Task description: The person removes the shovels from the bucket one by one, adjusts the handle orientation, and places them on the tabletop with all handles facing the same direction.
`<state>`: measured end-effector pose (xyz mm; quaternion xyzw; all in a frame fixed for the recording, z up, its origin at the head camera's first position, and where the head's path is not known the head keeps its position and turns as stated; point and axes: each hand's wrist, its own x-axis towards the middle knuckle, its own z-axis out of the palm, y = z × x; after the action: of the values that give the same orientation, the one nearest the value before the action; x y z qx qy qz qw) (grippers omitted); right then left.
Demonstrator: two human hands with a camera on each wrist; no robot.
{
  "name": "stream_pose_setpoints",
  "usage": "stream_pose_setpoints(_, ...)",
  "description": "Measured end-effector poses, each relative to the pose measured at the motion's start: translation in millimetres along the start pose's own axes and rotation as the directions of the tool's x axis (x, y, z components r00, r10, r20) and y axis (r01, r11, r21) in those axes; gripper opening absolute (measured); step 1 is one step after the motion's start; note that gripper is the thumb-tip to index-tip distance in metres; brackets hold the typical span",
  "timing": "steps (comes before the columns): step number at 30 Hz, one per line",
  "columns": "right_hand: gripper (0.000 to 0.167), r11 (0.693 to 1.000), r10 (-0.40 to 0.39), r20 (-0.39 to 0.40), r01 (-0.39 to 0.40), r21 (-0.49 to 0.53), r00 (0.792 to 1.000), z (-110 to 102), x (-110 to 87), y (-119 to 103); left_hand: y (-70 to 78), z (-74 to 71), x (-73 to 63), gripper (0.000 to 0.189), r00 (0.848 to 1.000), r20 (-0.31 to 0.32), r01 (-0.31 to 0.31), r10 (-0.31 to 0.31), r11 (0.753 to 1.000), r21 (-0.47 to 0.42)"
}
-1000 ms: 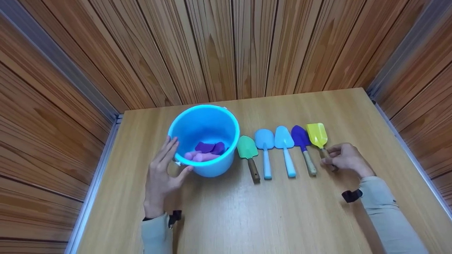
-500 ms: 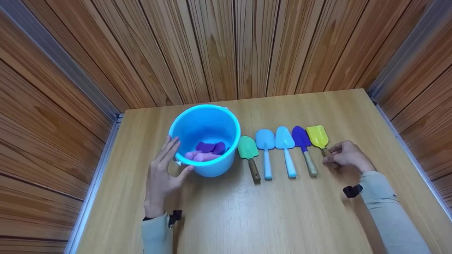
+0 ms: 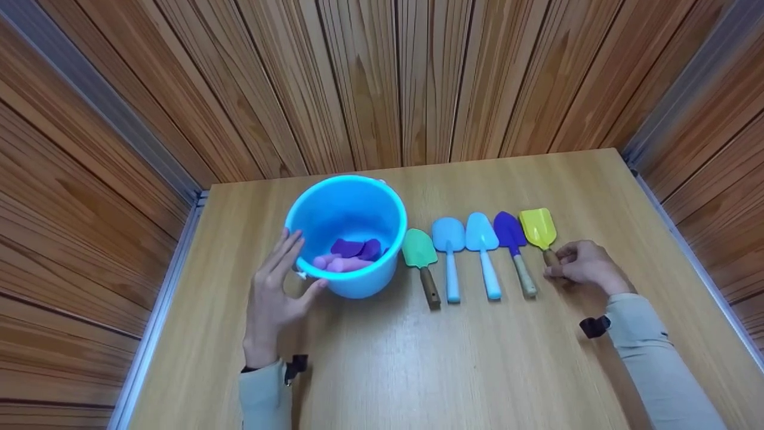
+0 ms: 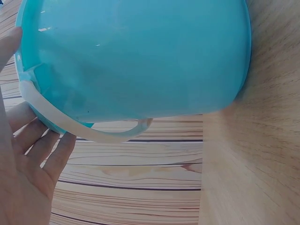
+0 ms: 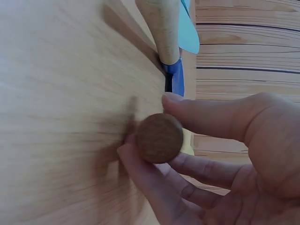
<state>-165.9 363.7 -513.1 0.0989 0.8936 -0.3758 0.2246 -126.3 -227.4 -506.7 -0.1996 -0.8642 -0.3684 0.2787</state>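
Observation:
In the head view, my left hand (image 3: 271, 298) rests against the left side of a light blue bucket (image 3: 370, 283), its fingers fairly straight at the rim and the thumb at the near side. Purple and pink pieces (image 3: 349, 264) lie inside the bucket. The left wrist view shows the bucket's white handle (image 4: 70, 124) hanging beside my fingers (image 4: 58, 157). At the right, my right hand (image 3: 588, 266) pinches the brown handle of a yellow toy shovel (image 3: 538, 228). The handle's round end (image 5: 159, 138) sits between thumb and fingers in the right wrist view.
Between bucket and right hand lie a green trowel (image 3: 419, 248), a light blue shovel (image 3: 448, 236), a second light blue trowel (image 3: 481, 233) and a purple trowel (image 3: 508, 230), side by side. Wood-panelled walls (image 3: 376, 83) enclose the wooden table (image 3: 418, 370) behind and at the sides.
The yellow shovel and my right hand have shifted only slightly, the blade dipping toward me and then back. My left hand stays at the bucket.

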Motion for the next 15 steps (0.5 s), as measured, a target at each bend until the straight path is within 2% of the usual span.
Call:
stream_pose_setpoints(6, 0.072, 1.000, 0.007, 0.022, -0.008, 0.027, 1.000, 1.9, -1.5, -0.4, 0.1, -0.3, 2.5, 0.084, 1.000, -0.018, -0.011, 0.010, 1.000, -0.016)
stream_pose_setpoints(10, 0.076, 1.000, 0.014, 0.024, -0.014, 0.006, 1.000, 3.0, -8.2, -1.0, 0.9, 0.7, 3.5, 0.084, 1.000, -0.020, -0.010, 0.009, 1.000, -0.028)
stream_pose_setpoints(15, 0.085, 0.996, 0.041, -0.010, -0.042, -0.082, 0.999, 1.9, -25.1, -17.2, 0.4, 1.5, 0.3, 0.084, 1.000, -0.014, -0.003, 0.002, 1.000, -0.027)
